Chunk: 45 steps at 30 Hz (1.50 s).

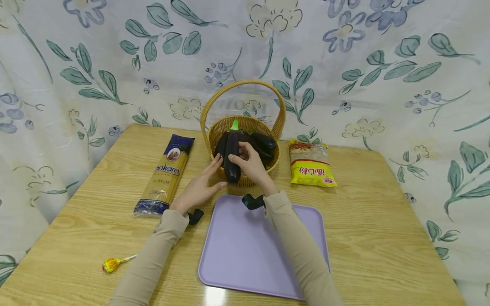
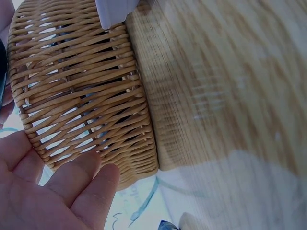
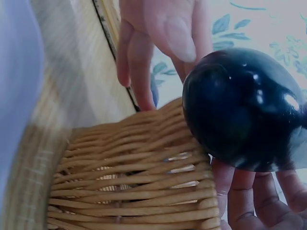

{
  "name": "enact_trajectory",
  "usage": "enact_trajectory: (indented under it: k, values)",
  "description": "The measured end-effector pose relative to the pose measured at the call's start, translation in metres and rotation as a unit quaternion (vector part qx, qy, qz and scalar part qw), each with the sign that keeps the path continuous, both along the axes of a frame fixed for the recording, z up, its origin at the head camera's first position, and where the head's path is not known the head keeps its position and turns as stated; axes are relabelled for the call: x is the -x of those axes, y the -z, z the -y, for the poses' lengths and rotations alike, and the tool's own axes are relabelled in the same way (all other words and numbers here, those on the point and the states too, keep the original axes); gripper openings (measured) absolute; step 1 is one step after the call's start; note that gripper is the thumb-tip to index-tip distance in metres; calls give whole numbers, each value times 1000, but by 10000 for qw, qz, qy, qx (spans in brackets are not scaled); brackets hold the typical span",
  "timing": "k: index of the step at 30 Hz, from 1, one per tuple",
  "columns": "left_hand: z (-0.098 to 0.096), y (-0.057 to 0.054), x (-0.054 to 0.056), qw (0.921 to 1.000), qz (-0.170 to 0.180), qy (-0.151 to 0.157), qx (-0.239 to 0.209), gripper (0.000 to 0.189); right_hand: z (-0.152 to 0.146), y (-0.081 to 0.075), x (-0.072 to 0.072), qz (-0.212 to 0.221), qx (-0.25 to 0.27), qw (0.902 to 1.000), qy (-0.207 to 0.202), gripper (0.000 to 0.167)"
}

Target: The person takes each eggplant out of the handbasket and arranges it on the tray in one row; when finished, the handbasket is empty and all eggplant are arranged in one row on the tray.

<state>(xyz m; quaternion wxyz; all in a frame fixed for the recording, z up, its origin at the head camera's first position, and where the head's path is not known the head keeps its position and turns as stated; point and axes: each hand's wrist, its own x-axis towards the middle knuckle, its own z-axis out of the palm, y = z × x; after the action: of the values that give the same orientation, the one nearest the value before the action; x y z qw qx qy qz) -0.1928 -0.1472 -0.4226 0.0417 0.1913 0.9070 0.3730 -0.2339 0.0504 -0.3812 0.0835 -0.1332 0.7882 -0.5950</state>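
Observation:
A long dark purple eggplant [image 1: 232,157] with a green stem end leans over the front of a wicker basket [image 1: 245,182], its round end beyond the rim. My right hand [image 1: 251,165] grips it from the right side, and the fingers show beneath the glossy eggplant [image 3: 240,110] in the right wrist view. On the other side my left hand [image 1: 200,189] has its fingers extended, fingertips right at the eggplant and the rim. The left wrist view shows the left hand [image 2: 57,191] beside the basket's woven wall [image 2: 86,96]. More eggplants [image 1: 264,142] lie inside the basket.
In front of the basket lies a lilac tray [image 1: 245,250], partly under my right forearm. A pasta packet [image 1: 164,174] is to the left, a yellow food bag [image 1: 311,165] to the right. A lollipop [image 1: 112,265] lies near my left sleeve. The arched basket handle [image 1: 282,114] stands up.

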Motion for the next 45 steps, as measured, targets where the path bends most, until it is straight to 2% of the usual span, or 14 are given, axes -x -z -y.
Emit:
enact_trajectory:
  k: [4, 10, 15, 21, 32, 37, 41, 45]
  values:
    - [0, 0, 0, 10000, 1, 20, 33, 77, -1, 3, -6, -15, -5, 10000, -14, 57]
    - [0, 1, 2, 9999, 2, -59, 107, 76, -4, 1, -15, -58, 396, 9992, 65, 54]
    - [0, 1, 2, 9999, 70, -74, 2, 76, -8, 0, -24, -84, 619, 9980, 68, 53]
    - [1, 2, 3, 9999, 47, -98, -22, 75, -10, 0, -34, -268, 748, 9960, -412, 56]
    - [-1, 4, 3, 9999, 77, -65, -127, 74, -11, 0, -51, -203, 745, 9915, -1049, 59]
    - [-2, 5, 3, 9999, 83, -56, -116, 75, -11, -1, -58, -244, 708, 9866, -1448, 68]
    - [-1, 3, 3, 9999, 42, -48, -127, 75, -13, 3, -66, -110, 445, 9872, -1528, 74]
    - [0, 3, 3, 9999, -14, -4, -165, 75, -15, 10, -76, 291, 448, 9869, -1524, 75]
